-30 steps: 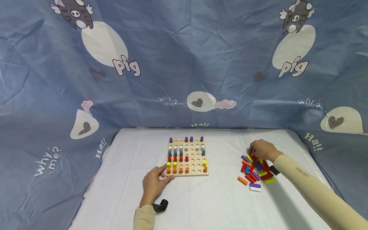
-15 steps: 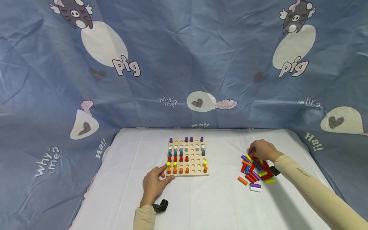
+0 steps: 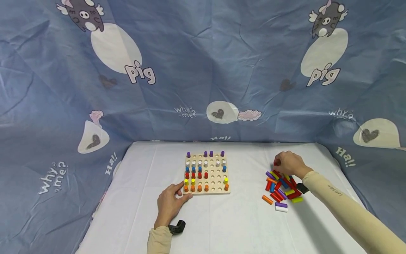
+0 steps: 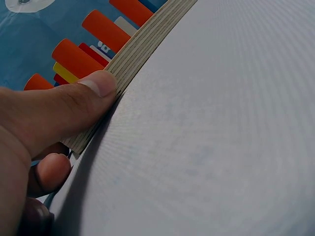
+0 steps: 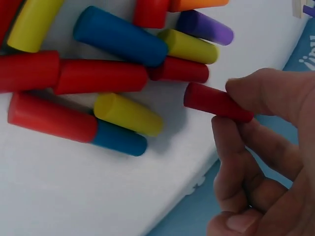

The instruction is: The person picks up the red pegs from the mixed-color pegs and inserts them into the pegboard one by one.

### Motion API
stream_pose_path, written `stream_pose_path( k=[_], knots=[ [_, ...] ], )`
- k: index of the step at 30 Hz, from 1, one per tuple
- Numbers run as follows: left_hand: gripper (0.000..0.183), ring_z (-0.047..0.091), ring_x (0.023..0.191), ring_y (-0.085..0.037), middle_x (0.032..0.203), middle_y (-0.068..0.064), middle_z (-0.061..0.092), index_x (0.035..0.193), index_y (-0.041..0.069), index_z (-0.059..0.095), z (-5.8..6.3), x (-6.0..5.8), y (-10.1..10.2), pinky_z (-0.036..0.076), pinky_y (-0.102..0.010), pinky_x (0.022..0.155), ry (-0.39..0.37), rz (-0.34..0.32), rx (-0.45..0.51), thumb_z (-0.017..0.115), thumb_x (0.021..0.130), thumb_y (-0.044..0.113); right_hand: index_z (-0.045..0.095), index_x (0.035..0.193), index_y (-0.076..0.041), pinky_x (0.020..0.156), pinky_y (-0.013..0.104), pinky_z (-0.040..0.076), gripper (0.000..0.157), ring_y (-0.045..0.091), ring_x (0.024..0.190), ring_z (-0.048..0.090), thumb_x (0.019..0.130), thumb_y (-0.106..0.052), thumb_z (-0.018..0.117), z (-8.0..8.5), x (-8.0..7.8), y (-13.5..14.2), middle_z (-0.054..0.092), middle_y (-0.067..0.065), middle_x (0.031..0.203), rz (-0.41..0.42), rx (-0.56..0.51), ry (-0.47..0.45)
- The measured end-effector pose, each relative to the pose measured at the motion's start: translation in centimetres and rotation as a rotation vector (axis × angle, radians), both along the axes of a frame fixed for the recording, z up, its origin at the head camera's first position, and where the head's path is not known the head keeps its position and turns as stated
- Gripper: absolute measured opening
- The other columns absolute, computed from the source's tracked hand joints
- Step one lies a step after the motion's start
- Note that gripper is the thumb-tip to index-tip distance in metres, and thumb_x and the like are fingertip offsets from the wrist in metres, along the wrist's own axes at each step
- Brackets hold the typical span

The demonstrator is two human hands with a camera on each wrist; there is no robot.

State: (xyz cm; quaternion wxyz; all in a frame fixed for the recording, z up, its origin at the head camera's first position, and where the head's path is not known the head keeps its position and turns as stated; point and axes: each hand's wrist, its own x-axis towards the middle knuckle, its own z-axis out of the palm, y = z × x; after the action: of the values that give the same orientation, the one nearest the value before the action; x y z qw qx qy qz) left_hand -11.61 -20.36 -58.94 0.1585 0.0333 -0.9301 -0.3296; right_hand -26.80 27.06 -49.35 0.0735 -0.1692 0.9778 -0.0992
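On the white table lies a square wooden pegboard (image 3: 216, 179), its coloured pegs standing in rows of purple, white, blue, red, yellow and orange among bare holes. My left hand (image 3: 169, 203) grips the board's near left corner, thumb along the front edge (image 4: 125, 61) and fingers at the left side. At the right, my right hand (image 3: 291, 164) pinches a red peg (image 5: 207, 100) between thumb and fingers. In the right wrist view this peg is held sideways beside the loose pegs, its far end covered by the thumb and fingers.
A heap of loose pegs (image 3: 279, 189) lies below my right hand, mostly red, with yellow, blue, purple, orange and one white peg (image 3: 281, 209) at its front. A blue printed cloth (image 3: 190, 70) hangs behind and at the sides of the table.
My right hand has risen slightly away from the heap with the red peg between its fingers. The left hand and the pegboard have stayed in place.
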Motion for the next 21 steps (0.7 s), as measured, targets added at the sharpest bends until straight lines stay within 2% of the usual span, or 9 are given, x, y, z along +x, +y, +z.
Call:
stream_pose_path(
  k=[4,12,17,21],
  knots=[
    [0.065,0.034,0.058,-0.004,0.071,0.009,0.054,0.128,0.013,0.079,-0.1,0.0,0.0,0.029,-0.025,0.058,0.012,-0.004,-0.006,0.098,0.073,0.041,0.079,0.094,-0.011,0.068,0.041,0.053,0.015,0.017,0.072,0.061,0.087,-0.024,0.082,0.5,-0.1,-0.2,0.071,-0.003,0.079,-0.001,0.005,0.030],
    [0.066,0.036,0.059,-0.006,0.072,0.010,0.053,0.130,0.015,0.078,0.1,-0.1,-0.1,0.030,-0.026,0.058,-0.025,-0.012,0.002,0.097,0.074,0.043,0.078,0.092,-0.011,0.067,0.042,0.056,0.012,0.017,0.071,0.062,0.083,-0.017,0.083,1.2,0.1,-1.1,0.071,-0.002,0.079,0.020,0.041,0.089],
    [0.066,0.037,0.059,-0.006,0.072,0.010,0.053,0.131,0.015,0.077,0.1,0.0,-0.1,0.030,-0.026,0.059,-0.042,-0.011,0.000,0.097,0.074,0.043,0.078,0.085,-0.013,0.061,0.040,0.054,0.008,0.015,0.066,0.060,0.085,-0.015,0.085,1.6,0.5,-1.8,0.071,-0.003,0.075,0.031,0.014,0.181],
    [0.066,0.037,0.059,-0.006,0.073,0.010,0.053,0.131,0.015,0.077,0.1,0.0,-0.1,0.031,-0.027,0.060,-0.042,-0.013,-0.003,0.096,0.075,0.043,0.080,0.082,-0.014,0.057,0.040,0.054,0.009,0.016,0.065,0.065,0.086,-0.016,0.088,1.9,0.7,-2.6,0.075,-0.003,0.075,0.054,-0.024,0.276]
  ],
)
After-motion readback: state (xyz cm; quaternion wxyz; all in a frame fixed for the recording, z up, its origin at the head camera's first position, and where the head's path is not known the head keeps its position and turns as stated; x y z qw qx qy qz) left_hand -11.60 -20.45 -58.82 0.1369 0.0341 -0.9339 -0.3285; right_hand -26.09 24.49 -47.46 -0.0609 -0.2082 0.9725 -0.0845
